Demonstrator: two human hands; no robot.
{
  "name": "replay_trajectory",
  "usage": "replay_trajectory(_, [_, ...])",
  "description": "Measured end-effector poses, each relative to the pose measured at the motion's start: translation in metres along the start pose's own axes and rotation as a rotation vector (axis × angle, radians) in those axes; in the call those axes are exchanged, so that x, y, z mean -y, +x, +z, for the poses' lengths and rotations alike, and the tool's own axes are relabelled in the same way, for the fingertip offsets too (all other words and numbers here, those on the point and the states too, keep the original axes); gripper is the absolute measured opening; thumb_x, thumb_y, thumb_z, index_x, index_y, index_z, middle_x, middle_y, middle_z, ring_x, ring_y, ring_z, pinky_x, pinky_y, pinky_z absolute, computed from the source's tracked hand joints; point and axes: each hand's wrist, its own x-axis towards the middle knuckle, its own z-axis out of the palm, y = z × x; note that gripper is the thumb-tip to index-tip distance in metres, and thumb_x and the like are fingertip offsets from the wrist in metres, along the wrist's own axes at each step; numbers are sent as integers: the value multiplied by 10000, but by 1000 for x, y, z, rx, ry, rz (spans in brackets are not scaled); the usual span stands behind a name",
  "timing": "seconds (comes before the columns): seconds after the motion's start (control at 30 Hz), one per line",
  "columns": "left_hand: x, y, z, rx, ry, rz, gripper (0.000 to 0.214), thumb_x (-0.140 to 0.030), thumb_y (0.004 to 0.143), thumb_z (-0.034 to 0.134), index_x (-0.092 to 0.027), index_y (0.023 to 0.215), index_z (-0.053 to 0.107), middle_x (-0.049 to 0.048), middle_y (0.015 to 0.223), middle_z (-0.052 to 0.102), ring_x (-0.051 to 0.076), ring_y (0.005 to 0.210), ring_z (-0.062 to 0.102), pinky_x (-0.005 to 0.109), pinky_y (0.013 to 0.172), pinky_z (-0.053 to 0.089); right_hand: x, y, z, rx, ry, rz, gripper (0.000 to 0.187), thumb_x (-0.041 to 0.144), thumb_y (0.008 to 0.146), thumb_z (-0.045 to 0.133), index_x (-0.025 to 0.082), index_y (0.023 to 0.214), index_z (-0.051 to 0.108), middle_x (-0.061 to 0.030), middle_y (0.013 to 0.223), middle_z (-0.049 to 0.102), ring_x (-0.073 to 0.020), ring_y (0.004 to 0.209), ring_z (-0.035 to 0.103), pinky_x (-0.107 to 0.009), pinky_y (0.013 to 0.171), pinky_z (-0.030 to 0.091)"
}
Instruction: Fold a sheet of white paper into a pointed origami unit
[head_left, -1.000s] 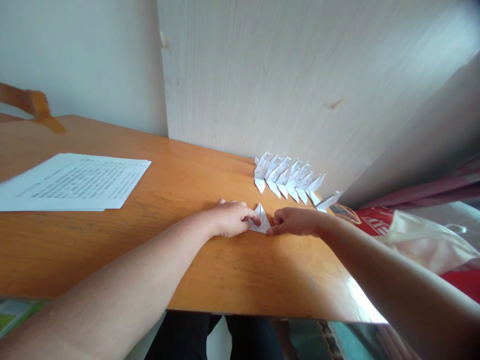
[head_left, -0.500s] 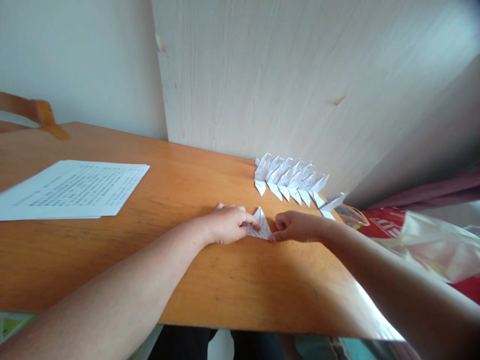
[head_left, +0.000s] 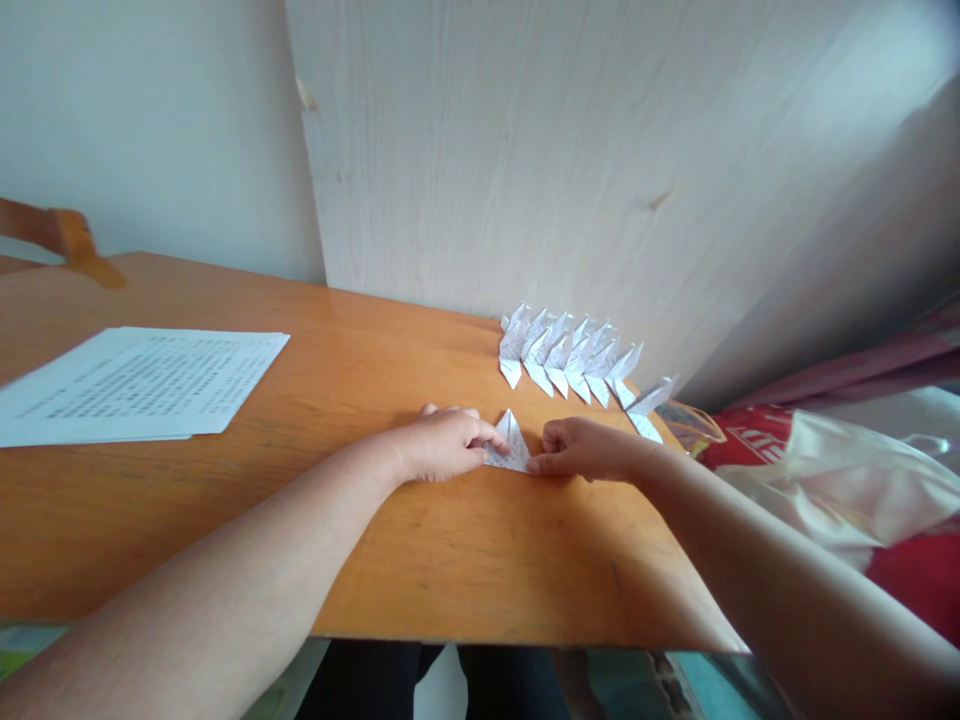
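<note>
A small folded paper triangle [head_left: 512, 440], white with print on it, lies on the wooden table, its point facing away from me. My left hand [head_left: 448, 442] holds its left side, with the index finger laid across the paper and the thumb low at the edge. At the right corner, my right hand [head_left: 576, 447] has its fingers curled in and its thumb pressed to the paper. Beyond my hands stand several folded paper pieces [head_left: 566, 355] in a slanting row, pointed ends up. One more folded piece [head_left: 651, 405] sits apart, just behind my right hand.
A stack of printed sheets [head_left: 150, 385] lies on the left of the table [head_left: 360, 570]. A pale wooden panel [head_left: 480, 150] rises along the back edge. Red and cream bags [head_left: 847, 480] crowd the right side. Part of a wooden chair [head_left: 75, 235] shows at far left.
The whole view has shifted slightly, so the table's contents sit a little further left. Both hands keep nearly the same hold on the paper triangle.
</note>
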Motion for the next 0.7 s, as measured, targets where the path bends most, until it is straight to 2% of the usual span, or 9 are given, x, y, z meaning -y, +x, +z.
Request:
replay_trajectory(0.13, [2, 1, 2, -4, -1, 8, 375, -299, 907, 470, -433, 1192, 672, 29, 1096, 657, 247, 1065, 577, 438, 958, 321, 5, 1, 2, -46, -143, -17, 418, 602, 744, 690, 211, 755, 542, 8, 664, 582, -133, 573, 473, -255, 482, 279])
replay_trajectory(0.3, [5, 1, 4, -29, -44, 3, 380, -282, 900, 472, -441, 1166, 692, 20, 1097, 662, 250, 1061, 574, 425, 960, 309, 2, 0, 5, -86, -139, -17, 432, 610, 732, 697, 209, 737, 536, 12, 654, 570, -131, 570, 459, -261, 494, 268])
replay_trajectory(0.4, [8, 1, 5, -42, -90, 6, 363, -284, 876, 504, -430, 1138, 708, -3, 1059, 672, 228, 1015, 588, 379, 931, 322, -1, -2, 8, -132, -127, -35, 426, 608, 742, 690, 208, 743, 541, 12, 662, 570, -134, 582, 465, -259, 500, 280])
replay_trajectory(0.57, [7, 0, 4, -64, -245, -52, 362, -313, 777, 619, -296, 1136, 661, -48, 887, 688, 156, 797, 609, 276, 768, 365, -6, -7, 14, -176, -15, -48, 390, 587, 832, 597, 212, 755, 527, 25, 654, 530, -126, 575, 446, -249, 495, 294])
replay_trajectory(0.7, [2, -3, 3, -99, -260, -79, 358, -404, 719, 701, -245, 1033, 632, -54, 868, 689, 146, 759, 605, 270, 749, 364, -6, -10, 23, -269, 68, -39, 387, 585, 858, 558, 211, 760, 543, 23, 636, 523, -130, 565, 448, -252, 493, 301])
